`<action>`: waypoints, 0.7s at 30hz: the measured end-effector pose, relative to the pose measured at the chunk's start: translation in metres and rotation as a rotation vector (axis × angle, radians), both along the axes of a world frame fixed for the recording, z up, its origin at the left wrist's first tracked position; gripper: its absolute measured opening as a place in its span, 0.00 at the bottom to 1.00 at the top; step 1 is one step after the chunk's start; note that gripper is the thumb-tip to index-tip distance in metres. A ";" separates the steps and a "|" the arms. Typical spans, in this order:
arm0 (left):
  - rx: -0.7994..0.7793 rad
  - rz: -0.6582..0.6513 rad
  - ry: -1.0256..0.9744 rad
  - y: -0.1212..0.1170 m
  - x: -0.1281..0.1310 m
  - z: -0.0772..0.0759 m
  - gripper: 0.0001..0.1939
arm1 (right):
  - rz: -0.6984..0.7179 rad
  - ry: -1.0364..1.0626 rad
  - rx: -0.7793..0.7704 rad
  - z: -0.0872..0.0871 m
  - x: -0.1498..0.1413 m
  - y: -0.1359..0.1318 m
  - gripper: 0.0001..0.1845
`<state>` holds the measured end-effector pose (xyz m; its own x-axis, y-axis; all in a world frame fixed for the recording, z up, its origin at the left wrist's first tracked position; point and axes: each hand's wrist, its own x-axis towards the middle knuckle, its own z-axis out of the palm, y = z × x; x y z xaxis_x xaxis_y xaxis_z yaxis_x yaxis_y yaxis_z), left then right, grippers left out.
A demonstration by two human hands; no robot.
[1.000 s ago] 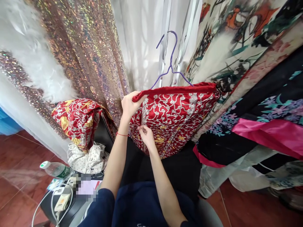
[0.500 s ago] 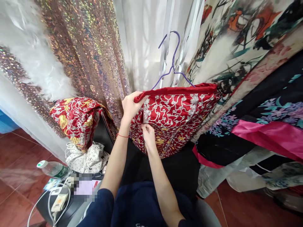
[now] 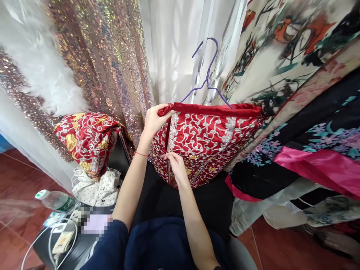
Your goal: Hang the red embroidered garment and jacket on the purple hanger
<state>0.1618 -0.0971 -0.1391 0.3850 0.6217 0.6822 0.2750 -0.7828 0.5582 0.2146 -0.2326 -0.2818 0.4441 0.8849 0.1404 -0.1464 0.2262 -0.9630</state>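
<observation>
A red skirt (image 3: 202, 131) with silver and gold embroidery hangs in front of me, its plain red waistband (image 3: 216, 110) along the top. At the waistband's left end, my left hand (image 3: 155, 119) is closed on the rolled cloth. Below it, a dark narrow side opening runs down the skirt. My right hand (image 3: 176, 165) pinches at the lower end of this opening; whether a small pull or only cloth is between the fingertips is too small to tell. Behind the waistband rises a purple hanger (image 3: 207, 75).
To the left, another red embroidered piece (image 3: 87, 140) lies over a dark support, above a dotted white cloth (image 3: 97, 189). A plastic bottle (image 3: 59, 200) and a white cable (image 3: 52, 240) are lower left. Sequined fabric (image 3: 112, 48) and patterned garments (image 3: 295, 37) hang on both sides.
My right hand has moved slightly down along the side opening, and its fingers show a little more spread. The left hand keeps its hold on the waistband. The whole view has shifted slightly.
</observation>
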 end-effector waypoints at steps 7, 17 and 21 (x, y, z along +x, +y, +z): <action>0.065 0.279 -0.151 -0.048 -0.040 -0.071 0.14 | -0.028 0.032 -0.005 -0.004 -0.001 0.006 0.13; -0.206 0.060 0.434 -0.066 -0.053 -0.142 0.04 | -0.071 0.081 0.039 -0.009 -0.004 0.010 0.13; -0.200 0.156 0.574 -0.063 -0.042 -0.138 0.07 | -0.085 0.109 0.050 -0.005 -0.008 0.015 0.16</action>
